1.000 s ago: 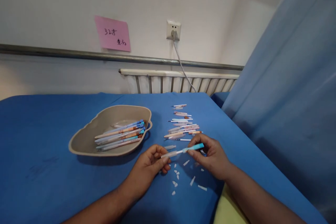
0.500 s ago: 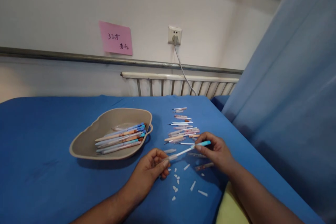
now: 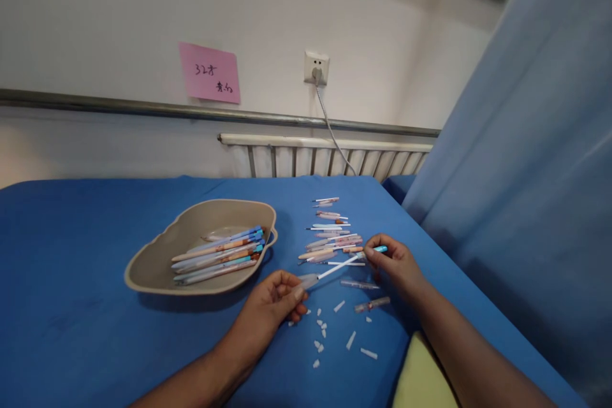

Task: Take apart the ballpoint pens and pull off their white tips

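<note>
My left hand (image 3: pixel 277 303) pinches the clear pen barrel (image 3: pixel 307 281), its open end pointing up and right. Between thumb and fingers, my right hand (image 3: pixel 394 262) grips the blue pen top (image 3: pixel 380 249), from which a white refill (image 3: pixel 340 266) runs down to the mouth of the barrel. Whether the refill's tip is still inside the barrel I cannot tell. Beyond the hands lie several loose pen barrels and refills (image 3: pixel 335 242) in rows. Two clear barrel pieces (image 3: pixel 371 305) are below my right hand. Small white plastic tips (image 3: pixel 319 345) are scattered in front of my left hand.
A beige leaf-shaped basin (image 3: pixel 157 268) with several assembled pens (image 3: pixel 222 255) stands to the left on the blue cloth (image 3: pixel 71 331). Something yellow (image 3: pixel 423 376) lies by my right forearm. A blue curtain (image 3: pixel 526 172) hangs at right; a wall socket (image 3: pixel 316 68) is behind.
My right hand has moved slightly right and up with the blue pen top, away from my left hand. More of the white refill shows outside the barrel. The left hand has barely moved.
</note>
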A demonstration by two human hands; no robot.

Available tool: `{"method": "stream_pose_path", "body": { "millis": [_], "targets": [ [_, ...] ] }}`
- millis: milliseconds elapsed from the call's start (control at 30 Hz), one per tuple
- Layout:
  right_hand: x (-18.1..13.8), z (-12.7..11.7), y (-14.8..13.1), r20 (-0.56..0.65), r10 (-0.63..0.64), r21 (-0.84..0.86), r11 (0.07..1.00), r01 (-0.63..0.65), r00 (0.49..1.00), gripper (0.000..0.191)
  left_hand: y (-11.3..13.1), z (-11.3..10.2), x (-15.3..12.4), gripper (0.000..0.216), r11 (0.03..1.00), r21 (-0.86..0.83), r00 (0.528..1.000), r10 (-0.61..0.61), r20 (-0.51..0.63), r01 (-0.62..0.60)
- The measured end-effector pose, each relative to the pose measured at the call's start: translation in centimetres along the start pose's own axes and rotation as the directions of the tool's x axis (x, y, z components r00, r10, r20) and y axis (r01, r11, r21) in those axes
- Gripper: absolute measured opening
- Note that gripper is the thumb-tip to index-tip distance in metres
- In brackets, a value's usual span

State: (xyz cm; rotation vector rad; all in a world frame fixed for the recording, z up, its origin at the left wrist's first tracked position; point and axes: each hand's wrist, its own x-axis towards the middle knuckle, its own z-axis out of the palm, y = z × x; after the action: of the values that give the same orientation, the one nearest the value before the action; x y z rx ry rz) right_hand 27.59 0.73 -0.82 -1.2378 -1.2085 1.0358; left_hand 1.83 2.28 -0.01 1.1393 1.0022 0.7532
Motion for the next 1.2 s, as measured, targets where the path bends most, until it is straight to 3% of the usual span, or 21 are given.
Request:
{"method": "stream_pose_path", "body": {
  "millis": [200, 367, 633, 800, 867, 1000, 1100, 1200],
  "targets": [
    [-0.9, 0.0, -2.1, 0.052, -0.08, -0.134, 0.987, 0.086, 0.995, 0.025, 0.4, 0.4, -0.5, 0.034, 0.999, 0.034, 0.999, -0.001, 0.032, 0.0],
    [-1.8, 1.0, -3.3, 0.197, -0.17, -0.29, 0.931, 0.223, 0.966, 0.016, 0.0, 0.2, -0.5, 0.038, 0.992, 0.128, 0.987, -0.01, 0.16, -0.01],
    [-2.9, 2.5, -3.4, 0.286, -0.138, -0.28, 0.934, 0.221, 0.948, 0.016, -0.2, 0.0, -1.4, 0.048, 0.98, 0.197, 0.932, -0.038, 0.361, -0.036],
    [-3.3, 3.1, -4.1, 0.356, -0.197, -0.301, 0.901, 0.312, 0.913, 0.011, 0.9, 0.4, -2.0, 0.04, 0.966, 0.249, 0.914, -0.033, 0.405, -0.076],
    [-3.4, 3.1, -4.2, 0.372, -0.181, -0.275, 0.915, 0.294, 0.911, 0.012, 1.1, 0.4, -2.1, 0.037, 0.962, 0.255, 0.909, -0.015, 0.416, -0.101],
    [-2.8, 2.0, -3.6, 0.286, -0.1, -0.136, 0.98, 0.144, 0.953, 0.021, 1.0, 0.2, -1.8, 0.034, 0.956, 0.266, 0.921, 0.013, 0.39, -0.127],
    [-1.7, 0.7, -2.6, 0.115, -0.112, -0.072, 0.99, 0.121, 0.987, 0.025, 0.4, -0.1, -1.4, 0.036, 0.961, 0.265, 0.945, -0.007, 0.328, -0.084],
    [-0.3, -0.3, -1.4, -0.056, -0.036, -0.03, 0.999, 0.035, 0.998, 0.029, -0.1, -0.3, -1.0, 0.041, 0.979, 0.204, 0.96, -0.03, 0.277, -0.029]
  ]
}}
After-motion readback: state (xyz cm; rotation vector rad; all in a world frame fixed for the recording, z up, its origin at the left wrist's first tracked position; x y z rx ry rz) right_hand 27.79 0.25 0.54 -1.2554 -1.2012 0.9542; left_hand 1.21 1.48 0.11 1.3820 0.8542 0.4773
